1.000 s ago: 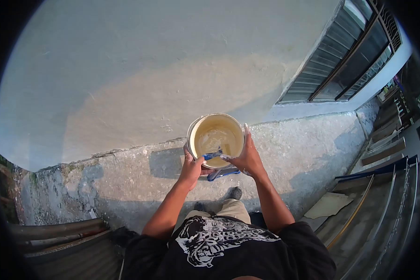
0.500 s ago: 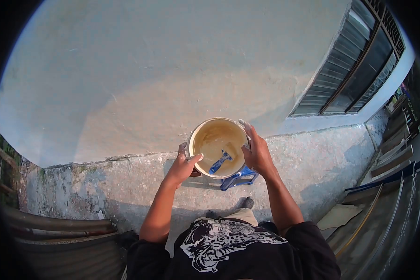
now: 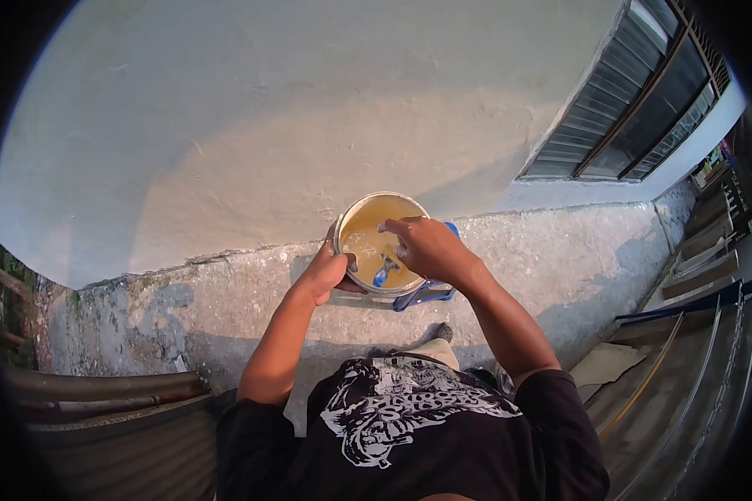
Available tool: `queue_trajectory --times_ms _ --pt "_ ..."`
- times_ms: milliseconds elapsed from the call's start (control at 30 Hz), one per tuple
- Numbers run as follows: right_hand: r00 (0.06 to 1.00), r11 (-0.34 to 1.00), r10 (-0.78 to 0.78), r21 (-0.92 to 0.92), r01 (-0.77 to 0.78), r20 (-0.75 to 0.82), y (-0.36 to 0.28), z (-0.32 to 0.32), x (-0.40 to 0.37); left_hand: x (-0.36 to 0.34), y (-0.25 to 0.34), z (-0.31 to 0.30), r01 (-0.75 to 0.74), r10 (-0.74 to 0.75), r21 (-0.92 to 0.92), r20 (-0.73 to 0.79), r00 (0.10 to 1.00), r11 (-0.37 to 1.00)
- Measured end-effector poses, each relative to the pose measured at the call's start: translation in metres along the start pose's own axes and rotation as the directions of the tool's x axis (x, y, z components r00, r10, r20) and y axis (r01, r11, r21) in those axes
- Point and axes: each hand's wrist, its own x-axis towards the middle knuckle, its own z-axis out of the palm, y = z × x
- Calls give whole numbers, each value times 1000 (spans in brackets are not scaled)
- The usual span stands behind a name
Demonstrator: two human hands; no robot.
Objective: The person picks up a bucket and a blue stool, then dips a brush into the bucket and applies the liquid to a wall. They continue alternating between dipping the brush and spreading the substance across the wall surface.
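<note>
A round bucket [image 3: 342,219] with a pale rim is tilted so that I see its yellowish, smeared inside. In it lies a small blue-handled tool [image 3: 383,274], perhaps a scraper. My left hand [image 3: 324,272] grips the bucket's left side, its thumb over the rim and its other fingers out of sight behind the wall. Over the right rim reaches my right hand [image 3: 429,247], with its whitish-stained fingertips inside the bucket. Its index finger and thumb are apart, and no object shows between them. Below the bucket, a blue plastic stool [image 3: 426,296] is partly covered.
A pale wall [image 3: 267,159] rises in front, with a louvred window [image 3: 602,117] at right. Rough, paint-spattered concrete [image 3: 226,301] runs along its foot. Corrugated sheets [image 3: 125,451] lie at lower left, and poles [image 3: 643,392] and boards at lower right.
My right hand has left the bucket's outer right side and reached over the rim into it. The bucket has moved slightly up in view. My left hand has kept its hold.
</note>
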Motion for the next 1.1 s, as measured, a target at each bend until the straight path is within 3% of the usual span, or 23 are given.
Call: queue_trajectory --times_ms 33,100,133,200,333,400,433,500,533,567,633,733,867,933,1067,1100 --pt "1000 1000 4 9 -4 2 4 13 4 1 -7 -3 9 -9 3 0 1000 1000" --pt "944 996 -15 -81 45 331 25 51 17 2 -14 -7 40 -41 -59 -10 999 997" --pt "945 996 -17 -78 45 326 31 65 22 0 -12 -7 40 -40 -53 -11 999 998" --pt "929 983 -167 -19 184 331 36 86 28 -7 -9 -3 15 -16 -14 -15 1000 1000" --pt "880 980 -50 -146 134 472 20 72 38 -5 -25 -5 -101 104 50 -66 992 994" --pt "980 990 -56 -116 79 191 19 66 32 -11 -23 -8 -33 28 -50 -111 993 998" --pt "979 991 -54 -112 77 194 17 63 30 -15 -25 -10 -27 22 -52 -110 994 998" --pt "990 990 -141 21 141 -23 15 50 27 -17 -26 -9 -64 47 -220 -85 995 973" --pt "977 982 -180 34 185 -112 12 43 24 -18 -21 -7 19 -51 -286 -104 993 958" --pt "977 981 -189 19 192 -104 8 31 23 -10 -29 -13 7 -40 -299 -104 994 954" --pt "968 978 -183 72 198 -172 -2 11 21 14 -60 -36 172 -171 -566 55 984 807" --pt "970 972 -172 131 195 -173 1 1 18 17 -80 -39 208 -265 -659 13 964 723" --pt "977 951 -169 240 195 -127 10 14 9 6 -86 -43 245 -328 -541 -61 943 804" --pt "975 947 -177 247 207 -135 14 29 9 -3 -80 -37 145 -197 -281 -167 966 949" --pt "980 938 -122 304 166 -158 15 42 5 -21 -65 -26 38 -90 -225 -225 970 974" --pt "981 934 -84 329 139 -177 14 43 6 -24 -64 -24 -47 -2 -199 -239 971 979"
